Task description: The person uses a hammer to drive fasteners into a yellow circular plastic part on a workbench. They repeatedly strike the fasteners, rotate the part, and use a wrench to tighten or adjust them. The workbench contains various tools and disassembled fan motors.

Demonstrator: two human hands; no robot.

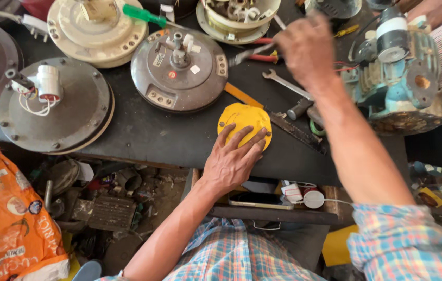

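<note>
My left hand [230,158] lies flat, fingers spread, on a round yellow cover plate [243,117] near the front edge of the dark workbench [143,130]. My right hand [307,49] is raised over the back of the bench with its fingers closed on red-handled pliers [255,53], whose jaws point left. A brown fan motor housing [179,73] with a central shaft lies just left of the pliers. An open-ended spanner [283,83] lies below my right hand.
Several other round fan motors lie on the bench: a grey one [57,106] at left and cream ones [96,31] at the back. A green-handled screwdriver [145,15], a blue-green electric motor [400,78] at right, a file [296,132], a phone [260,200] and an orange sack [7,218] are nearby.
</note>
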